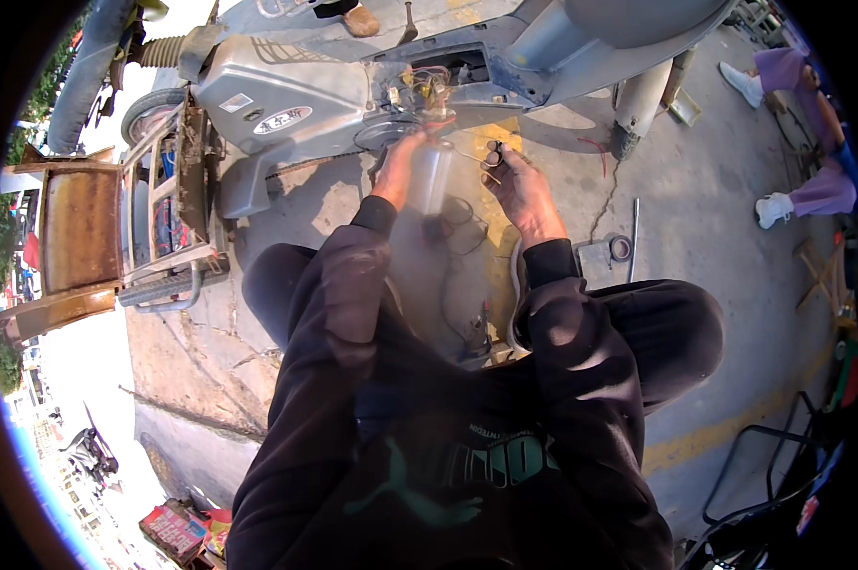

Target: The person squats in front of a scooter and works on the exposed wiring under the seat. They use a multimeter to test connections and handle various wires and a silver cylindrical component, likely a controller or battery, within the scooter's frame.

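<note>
A grey scooter body (286, 90) lies before me, with loose coloured wires (427, 85) showing in its opening. My left hand (398, 173) reaches up to its near edge, just below the wires. The fingers are blurred, and their grip cannot be made out. Beside that hand is a pale, see-through cylindrical shape (434, 179), too hazy to identify. My right hand (526, 195) is closed, pinching a small black round part (493, 154) between thumb and fingers. A thin pale wire runs from this part toward the scooter's opening.
A roll of tape (621, 248) and a metal rod (635, 237) lie on the concrete at right. A rusty metal cart (168, 195) stands left. A person in purple trousers (823, 195) is at far right; another person's brown shoe (360, 21) shows beyond the scooter.
</note>
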A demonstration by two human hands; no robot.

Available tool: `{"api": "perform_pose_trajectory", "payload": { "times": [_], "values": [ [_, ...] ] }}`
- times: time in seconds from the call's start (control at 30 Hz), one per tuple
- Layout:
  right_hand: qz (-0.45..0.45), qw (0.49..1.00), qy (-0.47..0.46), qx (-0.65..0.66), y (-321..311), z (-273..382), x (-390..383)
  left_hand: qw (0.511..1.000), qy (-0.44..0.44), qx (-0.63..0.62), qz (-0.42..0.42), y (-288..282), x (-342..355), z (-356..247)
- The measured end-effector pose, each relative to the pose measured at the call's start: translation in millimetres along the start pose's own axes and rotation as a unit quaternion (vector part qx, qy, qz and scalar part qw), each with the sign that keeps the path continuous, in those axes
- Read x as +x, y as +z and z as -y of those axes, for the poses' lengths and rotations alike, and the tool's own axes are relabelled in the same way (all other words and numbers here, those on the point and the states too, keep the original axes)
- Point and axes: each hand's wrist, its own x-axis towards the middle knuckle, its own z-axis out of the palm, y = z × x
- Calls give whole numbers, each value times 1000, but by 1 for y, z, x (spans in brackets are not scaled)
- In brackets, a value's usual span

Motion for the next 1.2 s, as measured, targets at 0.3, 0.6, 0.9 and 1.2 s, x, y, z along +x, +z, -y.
{"api": "perform_pose_trajectory", "payload": {
  "times": [0.3, 0.6, 0.9, 1.2],
  "values": [
    [48, 993, -40, 99, 26, 2, 3, 996, 63, 33, 54, 13, -21, -15],
    [-8, 987, -7, -161, 38, -15, 35, 997, 50, 1, 66, 9, -14, -11],
    [5, 921, -103, -376, 35, -12, 52, 971, 95, 210, 56, 5, -14, -13],
    [35, 972, -46, -227, 32, -5, 29, 942, 104, 315, 55, -5, -16, -19]
  ]
}}
